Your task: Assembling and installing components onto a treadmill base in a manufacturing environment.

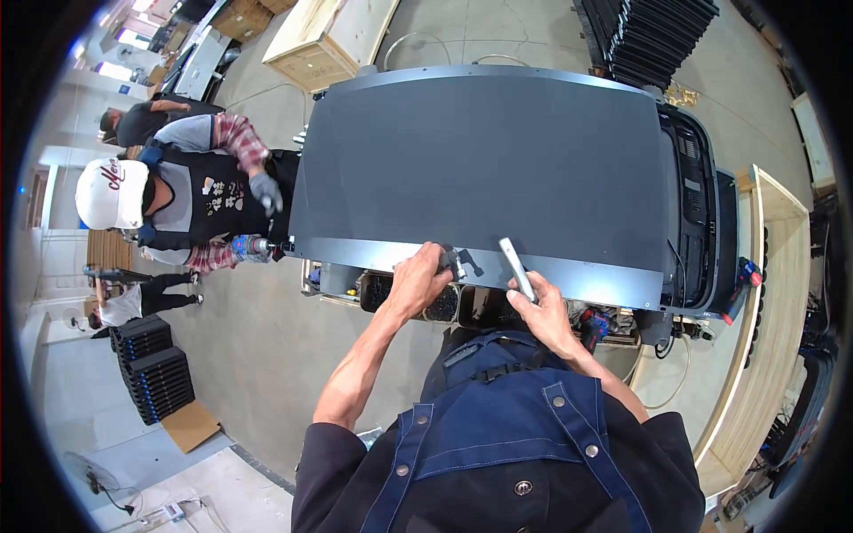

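Observation:
A large dark grey panel (pixel 480 169) with a bluish metal edge strip (pixel 586 277) lies flat in front of me. Over the near edge, my left hand (pixel 418 282) has its fingers closed on a small dark bracket-like part (pixel 462 263); its exact kind is hard to make out. My right hand (pixel 546 315) grips a slim silvery bar (pixel 515 265), which points up and away over the panel. Both forearms are bare and reach in from below. Bins (pixel 442 306) of small dark pieces sit just under the panel's near edge, partly hidden by my hands.
At the panel's left end a co-worker (pixel 209 191) in a white cap holds a power drill (pixel 253 247). Another drill (pixel 593 327) lies right of my right hand. A dark frame (pixel 693 204) borders the right end, with a wooden crate (pixel 751 355) beyond.

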Available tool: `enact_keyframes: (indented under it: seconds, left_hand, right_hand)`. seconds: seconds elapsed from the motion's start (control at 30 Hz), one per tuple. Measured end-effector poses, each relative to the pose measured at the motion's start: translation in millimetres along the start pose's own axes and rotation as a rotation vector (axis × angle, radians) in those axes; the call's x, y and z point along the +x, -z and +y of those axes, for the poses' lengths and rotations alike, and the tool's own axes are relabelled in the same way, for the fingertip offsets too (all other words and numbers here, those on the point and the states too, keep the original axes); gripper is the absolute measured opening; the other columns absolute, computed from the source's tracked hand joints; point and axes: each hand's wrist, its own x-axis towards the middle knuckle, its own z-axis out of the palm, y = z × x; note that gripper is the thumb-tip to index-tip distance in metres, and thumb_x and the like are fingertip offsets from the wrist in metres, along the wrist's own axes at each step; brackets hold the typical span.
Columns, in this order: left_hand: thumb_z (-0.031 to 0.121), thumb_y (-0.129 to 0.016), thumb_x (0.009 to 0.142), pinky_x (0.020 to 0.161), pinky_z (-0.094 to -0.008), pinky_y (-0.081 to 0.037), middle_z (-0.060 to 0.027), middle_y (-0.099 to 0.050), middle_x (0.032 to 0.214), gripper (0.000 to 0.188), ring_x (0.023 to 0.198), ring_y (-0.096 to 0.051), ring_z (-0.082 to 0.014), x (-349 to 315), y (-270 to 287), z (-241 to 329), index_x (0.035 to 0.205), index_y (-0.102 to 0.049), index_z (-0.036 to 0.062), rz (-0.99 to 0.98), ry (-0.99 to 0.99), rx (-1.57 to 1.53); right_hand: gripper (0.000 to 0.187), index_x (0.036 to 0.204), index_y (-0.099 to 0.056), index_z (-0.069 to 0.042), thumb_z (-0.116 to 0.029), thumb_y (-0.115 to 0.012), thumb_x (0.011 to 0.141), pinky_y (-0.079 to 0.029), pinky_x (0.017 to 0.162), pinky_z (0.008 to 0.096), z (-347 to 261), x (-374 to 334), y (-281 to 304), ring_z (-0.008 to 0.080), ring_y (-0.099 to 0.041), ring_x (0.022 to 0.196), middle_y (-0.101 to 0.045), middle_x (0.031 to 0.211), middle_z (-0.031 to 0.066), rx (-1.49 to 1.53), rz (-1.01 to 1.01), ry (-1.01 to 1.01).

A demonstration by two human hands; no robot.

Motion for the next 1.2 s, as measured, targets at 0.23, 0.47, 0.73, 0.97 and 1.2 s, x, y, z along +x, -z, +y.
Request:
enact_keyframes:
  seconds: [0.23, 0.47, 0.73, 0.97, 1.2]
  left_hand:
    - [0.019, -0.068, 0.088, 0.078, -0.0485, -0.052, -0.0180, -0.067, 0.104, 0.030, 0.093, -0.067, -0.0405, 7, 12, -6, 0.111, -0.059, 0.0025, -0.052, -0.074, -0.019]
    - [0.020, -0.069, 0.088, 0.070, -0.0394, -0.050, -0.0158, -0.064, 0.081, 0.028, 0.073, -0.061, -0.0261, -15, 22, -25, 0.105, -0.063, -0.0012, -0.068, 0.092, -0.385]
    - [0.021, -0.072, 0.086, 0.067, -0.0372, -0.046, -0.0088, -0.058, 0.075, 0.029, 0.073, -0.052, -0.0166, -141, -88, -89, 0.095, -0.060, -0.0033, -0.193, 0.482, -0.543]
    - [0.017, -0.078, 0.086, 0.045, -0.0240, -0.033, 0.0017, -0.063, 0.077, 0.016, 0.054, -0.046, -0.0042, -130, -217, -95, 0.096, -0.068, 0.0107, -0.249, 0.959, -1.192]
    - [0.016, -0.074, 0.087, 0.043, -0.0251, -0.034, 0.0004, -0.064, 0.072, 0.020, 0.053, -0.048, -0.0067, -92, -282, -97, 0.105, -0.071, 0.0081, -0.242, 0.979, -1.155]
  right_hand:
    - [0.022, 0.108, -0.066, -0.001, -0.018, -0.070, 0.095, -0.043, 0.062, 0.0286, 0, 5, 0, 0.0082, -0.051, 0.070, -0.057, 0.076, -0.0008, 0.046, -0.007, -0.049]
    - [0.021, 0.108, -0.066, -0.001, -0.018, -0.070, 0.095, -0.043, 0.064, 0.0288, 2, 6, 1, 0.0082, -0.051, 0.073, -0.056, 0.078, -0.0004, 0.017, -0.015, -0.037]
    - [0.025, 0.111, -0.069, -0.001, -0.018, -0.072, 0.094, -0.049, 0.067, 0.0345, -3, -14, 22, 0.0169, -0.059, 0.069, -0.065, 0.081, 0.0088, -0.181, -0.192, -0.071]
    - [0.028, 0.112, -0.069, -0.002, -0.023, -0.071, 0.093, -0.051, 0.069, 0.0396, 36, -45, 38, 0.0275, -0.067, 0.072, -0.067, 0.079, 0.0169, -0.387, -0.392, -0.239]
    - [0.029, 0.109, -0.069, 0.001, -0.022, -0.069, 0.091, -0.052, 0.074, 0.0393, 103, -107, 46, 0.0269, -0.067, 0.075, -0.070, 0.083, 0.0175, -0.408, -0.135, -0.304]
